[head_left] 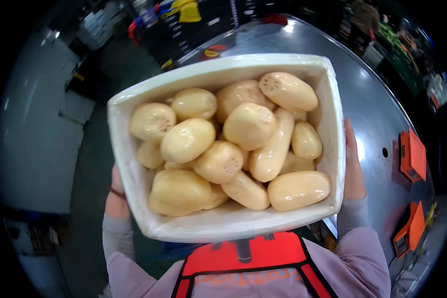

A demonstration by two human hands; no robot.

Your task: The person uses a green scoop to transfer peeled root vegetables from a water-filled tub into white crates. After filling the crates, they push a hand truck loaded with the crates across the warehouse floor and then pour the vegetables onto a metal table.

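Close in front of my chest I hold up a white foam box (233, 63) with both hands, tilted a little. Inside lie several peeled lotus roots (188, 140), pale cream and shiny, some showing holes at their cut ends. My left hand (117, 185) grips the box's left side, its fingers mostly hidden behind the wall. My right hand (352, 166) presses on the right side, with part of its fingers showing along the outer wall.
Beyond the box spreads a metal table (377, 107) with a round hole. On its right stand two orange scales (413, 155). Red and yellow items (214, 50) lie at its far left edge. A person (364, 20) is at the far right. To the left is a pale wall panel (35, 114).
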